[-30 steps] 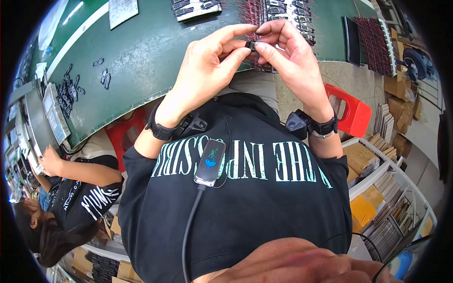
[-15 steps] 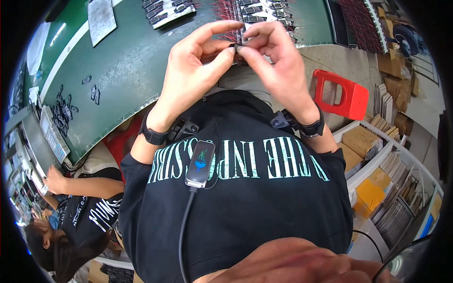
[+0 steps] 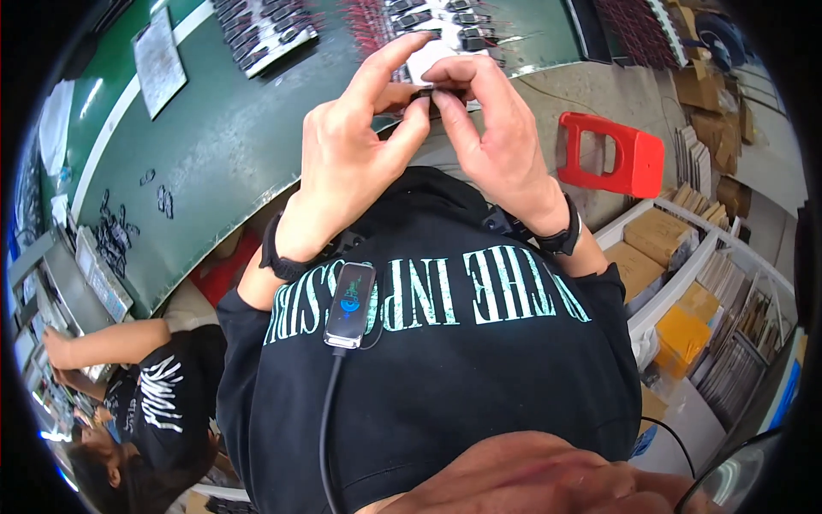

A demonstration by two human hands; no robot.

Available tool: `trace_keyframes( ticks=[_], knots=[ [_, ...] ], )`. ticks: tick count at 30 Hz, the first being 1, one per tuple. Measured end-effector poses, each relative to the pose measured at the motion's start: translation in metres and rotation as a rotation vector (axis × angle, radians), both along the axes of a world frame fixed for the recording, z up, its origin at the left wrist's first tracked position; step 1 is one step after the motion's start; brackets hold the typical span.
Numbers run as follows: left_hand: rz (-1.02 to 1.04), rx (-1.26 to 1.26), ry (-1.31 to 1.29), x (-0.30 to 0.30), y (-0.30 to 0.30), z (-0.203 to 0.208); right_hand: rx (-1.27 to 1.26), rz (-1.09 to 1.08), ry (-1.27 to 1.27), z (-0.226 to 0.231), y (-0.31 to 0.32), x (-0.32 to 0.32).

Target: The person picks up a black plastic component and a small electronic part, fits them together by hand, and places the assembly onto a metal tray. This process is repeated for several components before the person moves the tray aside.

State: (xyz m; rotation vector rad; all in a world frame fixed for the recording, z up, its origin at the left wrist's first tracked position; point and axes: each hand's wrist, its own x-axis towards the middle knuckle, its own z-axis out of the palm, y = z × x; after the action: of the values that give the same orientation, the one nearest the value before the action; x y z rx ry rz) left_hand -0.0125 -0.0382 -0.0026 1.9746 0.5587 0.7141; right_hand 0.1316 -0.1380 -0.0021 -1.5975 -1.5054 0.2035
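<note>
Black part (image 3: 423, 92) between left hand (image 3: 347, 141), right hand (image 3: 497, 133); pale lettering (image 3: 425, 293) across shirt (image 3: 437, 394).

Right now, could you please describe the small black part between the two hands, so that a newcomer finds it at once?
Find the green table, then the left hand and right hand raised near its edge. Between them is a small black part, mostly covered. Unlike the loose black pieces scattered at the table's left, this one is held.

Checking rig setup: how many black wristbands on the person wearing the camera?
2: left wristband, on the wrist below the left hand; right wristband, on the wrist below the right hand. Both show, undersides hidden.
</note>
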Motion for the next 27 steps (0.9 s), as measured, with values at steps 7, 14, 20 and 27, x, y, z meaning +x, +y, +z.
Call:
trace_keyframes(
  ticks=[7,14,20,27],
  knots=[
    [0.01,-0.233,-0.234,-0.005,0.017,-0.01,-0.235,-0.207,0.168,0.004,-0.027,0.038],
    [0.016,-0.277,-0.197,-0.01,0.019,-0.013,-0.171,-0.286,-0.043,-0.01,-0.02,0.044],
    [0.048,-0.255,-0.143,-0.018,0.024,-0.017,-0.023,-0.296,-0.364,-0.011,-0.015,0.045],
    [0.09,-0.292,-0.173,-0.022,0.027,-0.024,-0.032,-0.185,-0.483,-0.018,-0.01,0.05]
  ],
)
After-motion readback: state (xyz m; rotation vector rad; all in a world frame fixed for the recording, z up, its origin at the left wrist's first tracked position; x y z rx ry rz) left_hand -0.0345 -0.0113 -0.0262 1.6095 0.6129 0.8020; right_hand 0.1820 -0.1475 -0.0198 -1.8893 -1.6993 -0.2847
